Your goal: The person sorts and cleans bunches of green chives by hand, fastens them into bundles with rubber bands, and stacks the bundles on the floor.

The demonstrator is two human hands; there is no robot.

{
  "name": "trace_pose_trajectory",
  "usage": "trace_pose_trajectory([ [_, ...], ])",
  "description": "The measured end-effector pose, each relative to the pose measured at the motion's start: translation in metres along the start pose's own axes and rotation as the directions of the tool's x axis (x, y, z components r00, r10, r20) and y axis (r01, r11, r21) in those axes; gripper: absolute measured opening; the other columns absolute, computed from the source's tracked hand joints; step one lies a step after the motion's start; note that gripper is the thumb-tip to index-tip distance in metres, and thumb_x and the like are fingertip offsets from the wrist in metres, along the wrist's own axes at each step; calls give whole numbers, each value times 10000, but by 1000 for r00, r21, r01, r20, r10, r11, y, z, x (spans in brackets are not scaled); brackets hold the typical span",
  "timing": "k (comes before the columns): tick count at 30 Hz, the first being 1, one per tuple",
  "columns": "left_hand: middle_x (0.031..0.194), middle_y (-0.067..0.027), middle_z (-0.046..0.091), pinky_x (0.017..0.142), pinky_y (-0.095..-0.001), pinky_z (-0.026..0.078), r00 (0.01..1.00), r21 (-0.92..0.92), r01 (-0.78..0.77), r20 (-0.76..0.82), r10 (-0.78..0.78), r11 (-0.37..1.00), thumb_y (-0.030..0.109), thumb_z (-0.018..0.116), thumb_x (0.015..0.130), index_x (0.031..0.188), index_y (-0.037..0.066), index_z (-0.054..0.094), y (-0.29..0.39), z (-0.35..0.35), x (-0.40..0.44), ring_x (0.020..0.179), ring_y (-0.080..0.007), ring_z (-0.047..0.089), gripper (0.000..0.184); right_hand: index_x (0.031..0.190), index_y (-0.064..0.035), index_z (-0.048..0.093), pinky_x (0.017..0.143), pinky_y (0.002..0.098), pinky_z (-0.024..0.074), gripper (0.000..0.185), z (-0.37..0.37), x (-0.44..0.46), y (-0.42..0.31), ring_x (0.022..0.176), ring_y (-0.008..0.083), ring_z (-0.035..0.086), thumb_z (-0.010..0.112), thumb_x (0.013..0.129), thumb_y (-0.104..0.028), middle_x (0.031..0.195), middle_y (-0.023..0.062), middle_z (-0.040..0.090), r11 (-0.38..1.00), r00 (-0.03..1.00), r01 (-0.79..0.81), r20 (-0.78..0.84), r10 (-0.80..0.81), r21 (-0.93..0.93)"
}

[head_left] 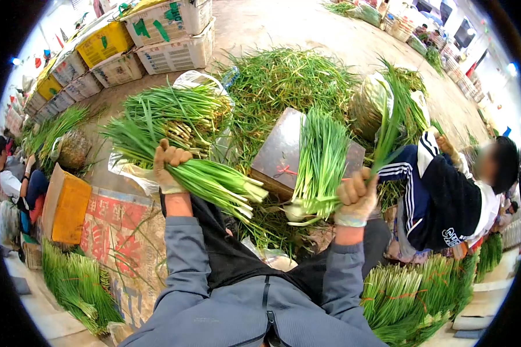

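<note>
Both my hands wear light, soiled gloves. My left hand (171, 168) is closed round a thick bunch of green stalks (214, 184), whose white ends point right. My right hand (356, 199) is closed round a few long green stalks (389, 130); their leaves rise upward and pale ends stick out to its left. Between my hands, another bunch of green stalks (323, 151) lies on a dark, flat-topped block (278, 151). Red ties (285, 169) rest on the block's top, left of that bunch.
A large leafy heap (289, 75) lies ahead, with a stalk pile (176, 113) at its left. Stacked crates (171, 55) stand back left. A seated person (451, 191) is close on my right. Tied bunches (417, 289) lie front right, others (78, 286) front left.
</note>
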State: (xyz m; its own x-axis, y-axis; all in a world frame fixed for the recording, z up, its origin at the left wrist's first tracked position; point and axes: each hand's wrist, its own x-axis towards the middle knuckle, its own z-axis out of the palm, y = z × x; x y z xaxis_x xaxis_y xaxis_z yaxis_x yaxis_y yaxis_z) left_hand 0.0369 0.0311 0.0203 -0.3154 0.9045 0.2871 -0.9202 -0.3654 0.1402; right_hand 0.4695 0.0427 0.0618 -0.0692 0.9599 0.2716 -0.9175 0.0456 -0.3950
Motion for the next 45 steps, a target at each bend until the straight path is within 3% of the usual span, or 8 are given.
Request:
trace_pose_trajectory([
  [7,694,38,434,712,-343,424,997,12,-73,27,73,997,180,636,971,1108,41,671,22,-13,6,632,-118,474,198,1075,-190,635,380,200,263,169,-23,-15,22,486,27,370,616,980,-328,733,-85,507,916,878,-383,-354,321,-120],
  [11,701,13,519,705,-337,395,992,4,-116,-45,116,993,169,631,960,1117,51,668,16,-17,8,627,-138,481,200,1065,-45,710,724,259,541,207,42,-37,103,856,90,644,753,867,-86,956,20,707,400,975,-181,-109,195,-898],
  [17,756,8,568,734,-359,430,987,81,-134,-81,141,988,187,659,948,1105,72,666,14,-21,3,686,-160,524,194,1056,-68,693,735,380,548,247,39,-41,145,819,323,704,781,842,-154,880,177,699,43,955,109,116,274,-993],
  [28,831,-23,650,816,-402,504,906,178,-274,-280,316,945,211,693,918,998,90,668,43,-18,9,772,-177,608,147,1099,-81,641,472,194,365,177,23,-22,38,577,31,486,689,932,-47,868,1,632,640,932,-20,-246,-267,-768],
  [33,825,-44,641,793,-440,530,797,211,-370,-429,426,905,287,615,966,934,97,615,54,-1,20,770,-213,608,193,1134,-43,618,814,439,546,290,-84,-82,131,950,398,669,684,880,-167,1040,245,677,-229,933,-105,-175,313,-968],
  [36,872,-53,635,799,-452,534,760,309,-404,-410,504,861,336,540,1013,963,97,585,50,10,23,808,-251,623,248,1305,-14,595,1008,425,488,587,-90,-87,159,1150,386,633,728,819,-314,1269,254,633,-571,233,359,-522,821,-738],
  [40,892,-65,641,806,-477,532,815,298,-369,-352,461,880,339,549,1013,964,94,592,45,5,16,821,-261,632,254,1413,0,487,1051,421,457,838,13,-28,146,1219,385,593,773,773,-459,1329,290,582,-34,874,-130,-131,467,-991],
  [45,894,-93,641,800,-492,538,811,400,-315,-357,463,861,374,495,1033,1013,90,573,2,21,9,829,-280,631,295,1198,7,565,674,306,563,443,60,17,176,889,176,669,653,962,-356,1027,147,652,628,831,-539,-234,504,-562],
])
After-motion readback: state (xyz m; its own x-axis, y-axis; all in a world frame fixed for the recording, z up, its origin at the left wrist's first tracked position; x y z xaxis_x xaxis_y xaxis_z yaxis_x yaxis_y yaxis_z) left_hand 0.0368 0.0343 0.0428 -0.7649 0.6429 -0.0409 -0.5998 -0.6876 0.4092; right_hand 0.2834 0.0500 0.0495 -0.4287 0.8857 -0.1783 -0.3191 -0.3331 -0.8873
